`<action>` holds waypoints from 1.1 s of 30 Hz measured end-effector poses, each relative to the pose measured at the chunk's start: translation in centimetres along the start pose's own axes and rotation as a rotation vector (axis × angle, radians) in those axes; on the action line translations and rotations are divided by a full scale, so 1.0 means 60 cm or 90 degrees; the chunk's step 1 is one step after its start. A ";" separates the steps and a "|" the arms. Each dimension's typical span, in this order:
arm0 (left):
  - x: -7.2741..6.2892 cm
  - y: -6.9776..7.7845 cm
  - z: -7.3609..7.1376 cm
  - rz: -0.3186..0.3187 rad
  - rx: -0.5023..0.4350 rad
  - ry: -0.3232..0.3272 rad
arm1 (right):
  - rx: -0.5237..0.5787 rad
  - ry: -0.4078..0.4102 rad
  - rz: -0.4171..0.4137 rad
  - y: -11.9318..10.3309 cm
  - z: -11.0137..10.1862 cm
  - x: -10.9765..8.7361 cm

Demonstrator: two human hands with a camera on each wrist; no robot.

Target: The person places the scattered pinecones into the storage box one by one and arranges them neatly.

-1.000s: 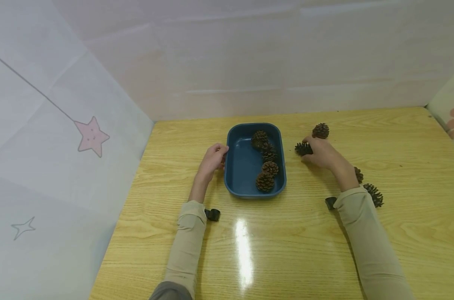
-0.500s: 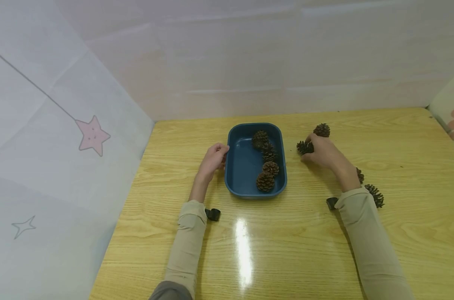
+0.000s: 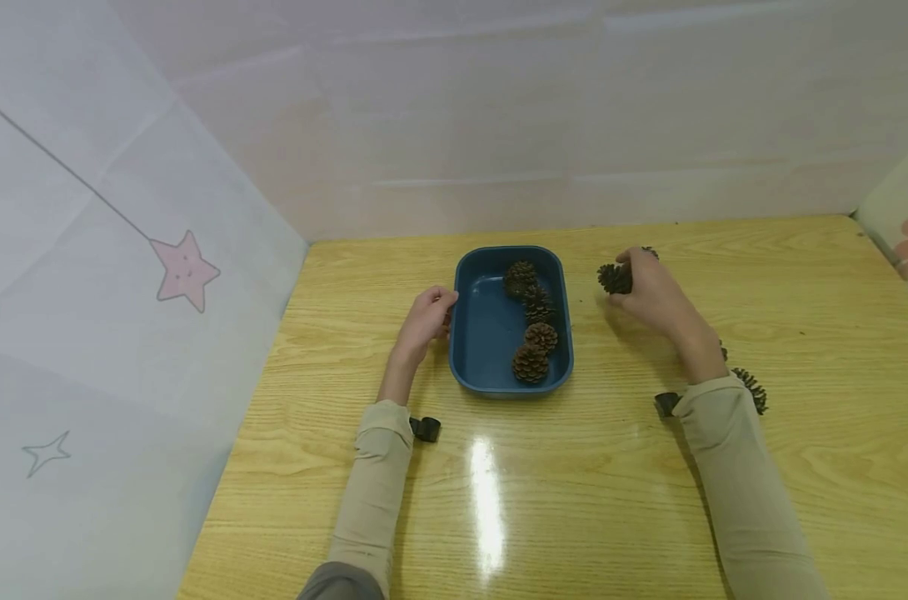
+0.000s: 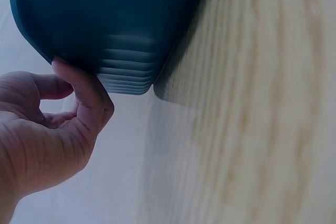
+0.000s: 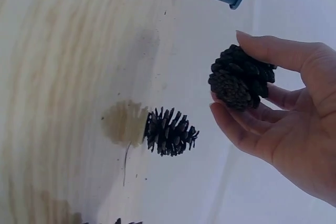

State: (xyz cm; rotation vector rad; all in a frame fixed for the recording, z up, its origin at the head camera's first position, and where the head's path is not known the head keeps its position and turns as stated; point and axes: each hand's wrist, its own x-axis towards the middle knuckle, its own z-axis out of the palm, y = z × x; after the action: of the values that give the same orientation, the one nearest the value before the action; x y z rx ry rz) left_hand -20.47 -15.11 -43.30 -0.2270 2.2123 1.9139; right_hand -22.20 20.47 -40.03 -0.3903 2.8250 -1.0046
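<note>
Between thumb and fingers my right hand (image 3: 662,293) pinches a brown pine cone (image 3: 614,278), to the right of a blue plastic tub (image 3: 486,379). In the right wrist view the held pine cone (image 5: 239,80) hangs above the table, apart from another pine cone (image 5: 169,132) lying there. That other one is mostly covered by my hand in the head view. My left hand (image 3: 426,318) holds the tub's left rim, fingers bent against the outer wall (image 4: 126,64). Several pine cones (image 3: 531,363) lie along the tub's right side.
More pine cones (image 3: 750,390) lie near my right forearm, partly hidden by it. Black wrist devices (image 3: 426,429) show beside both sleeves. The wooden table (image 3: 574,500) meets a pale draped wall (image 3: 454,125) at the back and left.
My right hand has lifted the pine cone and shifted slightly away from me, now covering most of the cone behind it. The left hand and the tub have stayed in place.
</note>
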 end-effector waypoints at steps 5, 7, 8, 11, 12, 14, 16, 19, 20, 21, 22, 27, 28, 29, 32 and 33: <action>0.000 0.000 0.000 0.000 0.000 0.001 | -0.002 0.027 -0.016 -0.008 -0.003 -0.007; 0.000 -0.001 0.000 0.000 0.002 0.001 | -0.001 0.037 -0.018 -0.011 -0.003 -0.010; 0.000 -0.001 0.000 -0.001 0.002 0.001 | 0.003 0.043 -0.018 -0.012 -0.003 -0.011; 0.000 -0.001 -0.001 -0.002 0.004 0.001 | 0.007 0.058 -0.020 -0.016 -0.004 -0.015; 0.000 -0.001 -0.001 -0.003 0.005 0.002 | 0.006 0.062 -0.021 -0.017 -0.004 -0.015; 0.001 -0.002 -0.001 -0.004 0.006 0.001 | 0.007 0.072 -0.025 -0.019 -0.005 -0.017; 0.001 -0.002 -0.001 -0.004 0.007 0.001 | 0.005 0.079 -0.030 -0.021 -0.006 -0.018; 0.002 -0.002 -0.001 -0.004 0.009 0.001 | 0.000 0.086 -0.036 -0.023 -0.007 -0.018; 0.002 -0.002 -0.001 -0.004 0.010 0.002 | -0.002 0.087 -0.037 -0.024 -0.008 -0.018; 0.002 -0.002 -0.001 -0.004 0.010 0.002 | -0.005 0.087 -0.039 -0.025 -0.008 -0.017; 0.002 -0.002 0.000 -0.004 0.010 0.003 | -0.008 0.087 -0.041 -0.025 -0.008 -0.017; 0.002 -0.002 -0.001 -0.001 0.010 0.003 | -0.020 0.093 -0.054 -0.027 -0.009 -0.015; 0.002 -0.002 -0.001 0.000 0.009 0.003 | -0.021 0.095 -0.057 -0.027 -0.009 -0.014; 0.002 -0.002 -0.001 0.001 0.009 0.003 | -0.019 0.098 -0.059 -0.028 -0.009 -0.014; 0.001 -0.001 -0.001 0.003 0.010 0.003 | -0.014 0.100 -0.061 -0.030 -0.010 -0.014; 0.001 -0.001 0.000 0.004 0.009 0.003 | -0.010 0.100 -0.061 -0.032 -0.011 -0.014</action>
State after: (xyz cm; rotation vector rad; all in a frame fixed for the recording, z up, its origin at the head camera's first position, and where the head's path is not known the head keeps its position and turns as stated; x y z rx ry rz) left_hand -20.51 -15.14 -43.37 -0.2233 2.2319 1.9016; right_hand -21.13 19.68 -38.29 -0.4719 2.9808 -1.0759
